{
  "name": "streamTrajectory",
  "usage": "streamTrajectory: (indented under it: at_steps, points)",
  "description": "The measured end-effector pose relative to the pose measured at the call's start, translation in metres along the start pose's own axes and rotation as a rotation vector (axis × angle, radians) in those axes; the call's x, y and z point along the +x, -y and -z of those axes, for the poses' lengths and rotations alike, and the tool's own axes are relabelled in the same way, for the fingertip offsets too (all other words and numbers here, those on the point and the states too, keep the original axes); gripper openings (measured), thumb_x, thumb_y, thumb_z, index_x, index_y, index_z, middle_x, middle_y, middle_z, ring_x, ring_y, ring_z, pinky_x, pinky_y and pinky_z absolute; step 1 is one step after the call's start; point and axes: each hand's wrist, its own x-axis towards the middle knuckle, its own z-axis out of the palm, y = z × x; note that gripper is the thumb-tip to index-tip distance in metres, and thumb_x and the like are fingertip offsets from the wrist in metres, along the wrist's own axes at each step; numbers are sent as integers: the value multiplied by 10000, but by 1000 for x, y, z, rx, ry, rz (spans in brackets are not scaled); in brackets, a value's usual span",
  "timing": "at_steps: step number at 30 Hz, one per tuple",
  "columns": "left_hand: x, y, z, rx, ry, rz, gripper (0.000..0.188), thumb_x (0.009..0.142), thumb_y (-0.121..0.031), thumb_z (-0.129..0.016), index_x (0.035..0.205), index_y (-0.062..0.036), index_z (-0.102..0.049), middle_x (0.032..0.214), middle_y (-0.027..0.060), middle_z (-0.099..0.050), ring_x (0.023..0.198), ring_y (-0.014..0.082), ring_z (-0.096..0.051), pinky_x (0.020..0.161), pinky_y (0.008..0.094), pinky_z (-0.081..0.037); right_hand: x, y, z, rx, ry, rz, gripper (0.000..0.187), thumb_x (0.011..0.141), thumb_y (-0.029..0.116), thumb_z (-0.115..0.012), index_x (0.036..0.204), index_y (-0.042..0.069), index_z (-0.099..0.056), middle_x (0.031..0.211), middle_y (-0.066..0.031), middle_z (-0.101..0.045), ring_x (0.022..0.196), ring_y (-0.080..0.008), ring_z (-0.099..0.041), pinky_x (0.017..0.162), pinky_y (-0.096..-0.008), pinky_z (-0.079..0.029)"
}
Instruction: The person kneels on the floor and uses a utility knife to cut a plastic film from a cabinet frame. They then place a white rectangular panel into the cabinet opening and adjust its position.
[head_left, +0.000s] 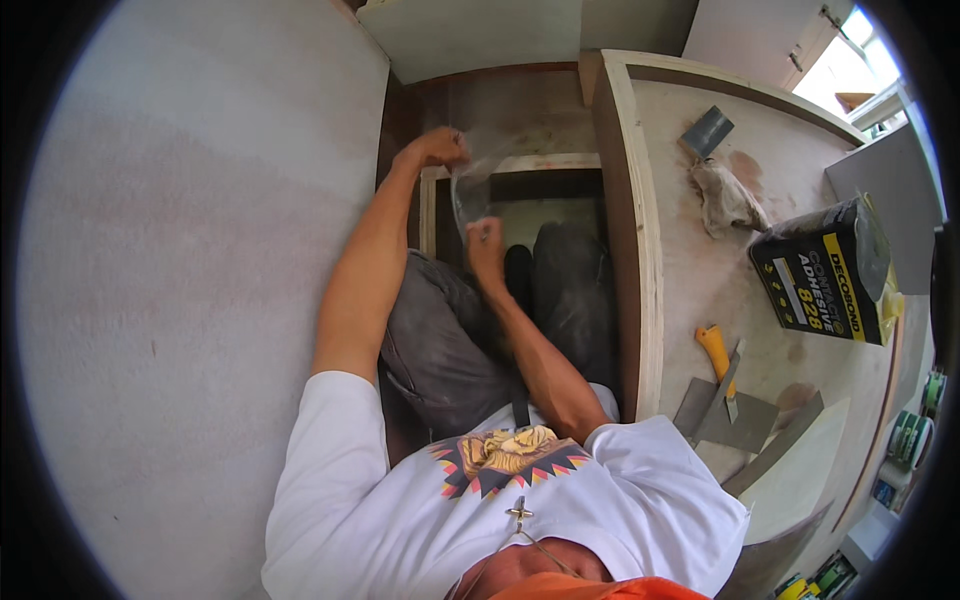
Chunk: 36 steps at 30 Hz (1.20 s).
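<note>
A thin, clear plastic film (462, 200) stretches between my two hands, its outline smeared by motion. My left hand (440, 148) is farther out, its fingers closed at the upper end of the film. Nearer to my body, my right hand (485, 243) is closed on the lower end, above my knees. Behind and below the film is a wooden box frame (530, 163) with a dark inside wall.
A tall pale panel (200, 250) stands close on my left. At right, a wooden-edged board (648, 250) carries a black adhesive can (795, 285), a crumpled rag (722, 200), a grey block (706, 132), a yellow-handled knife (715, 350) and grey flat pieces (745, 422).
</note>
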Motion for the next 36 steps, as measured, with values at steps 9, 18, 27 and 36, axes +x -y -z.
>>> streamTrajectory:
  at_steps: [9,18,27,36]
  points:
    - [-33,-124,20,63,362,-231,369,821,-301,-846,1062,-97,-655,950,23,-676,902,117,-609,792,303,-487,82,80,67,3,38,243,331,961,227,-686,1207,7,-663,1197,-209,-673,1125,-307,-643,957,-420,-494]
    - [4,-116,44,-236,16,-623,281,1003,-296,-666,1138,-51,-686,1065,23,-675,1011,123,-613,917,296,-486,40,222,127,-232,-475,787,269,956,262,-668,960,-2,-616,991,-184,-610,893,-364,-604,790,-460,-475]
    - [89,-24,36,124,148,-400,248,977,-279,-709,1048,-47,-658,984,27,-654,836,122,-622,763,339,-550,-54,279,286,-678,-738,402,243,955,300,-679,1105,114,-631,791,-163,-640,904,-387,-677,790,-507,-510]
    - [75,-45,32,111,159,-352,254,995,-280,-679,1106,-52,-650,991,24,-645,883,147,-648,773,315,-539,-122,244,378,-1027,-584,203,209,930,215,-651,1083,98,-733,1112,-150,-698,1079,-354,-634,977,-474,-454]
